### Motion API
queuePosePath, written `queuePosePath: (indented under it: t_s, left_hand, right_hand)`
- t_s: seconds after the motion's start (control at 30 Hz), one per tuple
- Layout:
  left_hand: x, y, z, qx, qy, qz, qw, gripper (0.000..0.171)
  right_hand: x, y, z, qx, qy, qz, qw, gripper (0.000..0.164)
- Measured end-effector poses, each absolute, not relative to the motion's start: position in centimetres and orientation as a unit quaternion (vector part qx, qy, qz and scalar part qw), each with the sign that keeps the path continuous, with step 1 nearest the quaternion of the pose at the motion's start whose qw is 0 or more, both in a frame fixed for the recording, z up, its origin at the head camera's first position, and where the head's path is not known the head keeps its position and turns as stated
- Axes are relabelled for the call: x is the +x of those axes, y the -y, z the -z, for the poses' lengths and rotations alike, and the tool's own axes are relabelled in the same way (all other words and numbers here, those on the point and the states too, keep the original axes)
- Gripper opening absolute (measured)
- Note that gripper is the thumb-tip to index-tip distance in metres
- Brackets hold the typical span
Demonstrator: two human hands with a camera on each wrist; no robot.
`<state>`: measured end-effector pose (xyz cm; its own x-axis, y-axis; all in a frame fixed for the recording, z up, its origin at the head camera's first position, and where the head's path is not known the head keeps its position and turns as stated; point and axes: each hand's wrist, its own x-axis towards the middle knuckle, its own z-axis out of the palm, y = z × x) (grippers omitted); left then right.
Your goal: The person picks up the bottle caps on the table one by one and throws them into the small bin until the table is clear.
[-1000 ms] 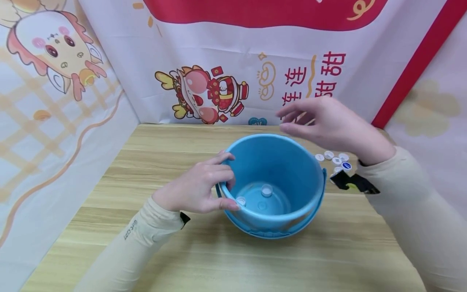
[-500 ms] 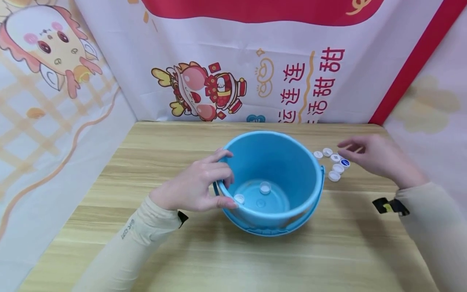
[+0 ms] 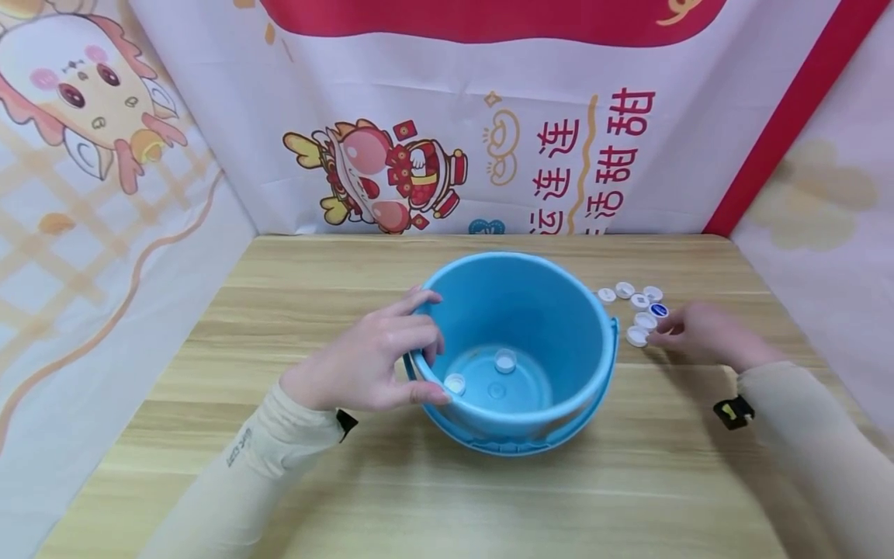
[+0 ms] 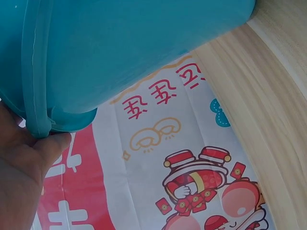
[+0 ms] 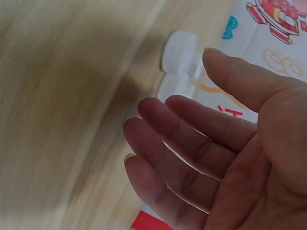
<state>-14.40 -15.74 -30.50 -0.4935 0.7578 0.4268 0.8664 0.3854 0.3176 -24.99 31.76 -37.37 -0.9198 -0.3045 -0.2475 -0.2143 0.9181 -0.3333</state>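
Note:
A blue bucket (image 3: 513, 427) stands on the wooden table, its handle hanging down along the front. My left hand (image 3: 373, 357) grips its left rim, fingers inside and thumb outside. On the bucket's floor lie two white bottle caps, one near the middle (image 3: 505, 360) and one by the left wall (image 3: 455, 383). Right of the bucket my right hand (image 3: 708, 335) is beside a group of white caps (image 3: 639, 301), its fingertips close to the nearest cap (image 3: 637, 335). In the right wrist view, thumb and fingers are spread apart, with white caps (image 5: 179, 52) just beyond and nothing held.
One cap with a blue face (image 3: 658, 310) lies among several white ones. The wooden table (image 3: 447, 505) ends at a printed cloth backdrop (image 3: 433, 93) behind, with cloth walls to the left and right.
My right hand has come from above the bucket's back right, moved right and down to the caps, then drawn nearer to the closest one. My left hand keeps its grip on the rim.

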Motion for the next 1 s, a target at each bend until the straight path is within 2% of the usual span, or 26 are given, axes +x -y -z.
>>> queuePosePath:
  t_s: [0.13, 0.33, 0.5, 0.83, 1.0]
  left_hand:
    - [-14.3, 15.9, 30.7, -0.488, 0.827, 0.257, 0.109, 0.049]
    - [-14.1, 15.8, 31.0, -0.485, 0.828, 0.258, 0.111, 0.050]
    - [-14.5, 15.8, 30.9, -0.493, 0.824, 0.254, 0.117, 0.052]
    - [-14.6, 15.7, 30.9, -0.488, 0.826, 0.256, 0.119, 0.054]
    - [-14.5, 15.8, 30.9, -0.483, 0.829, 0.254, 0.123, 0.055]
  right_hand:
    - [-25.3, -31.0, 37.6, -0.131, -0.971, 0.133, 0.149, 0.045]
    - [-25.5, -30.1, 37.7, -0.100, -0.972, 0.130, 0.169, 0.054]
    - [-25.4, -29.4, 37.8, -0.092, -0.976, 0.125, 0.153, 0.056]
    - [-25.2, -27.4, 38.2, -0.115, -0.978, 0.107, 0.137, 0.041]
    - [-25.3, -26.8, 38.1, -0.119, -0.975, 0.110, 0.153, 0.038]
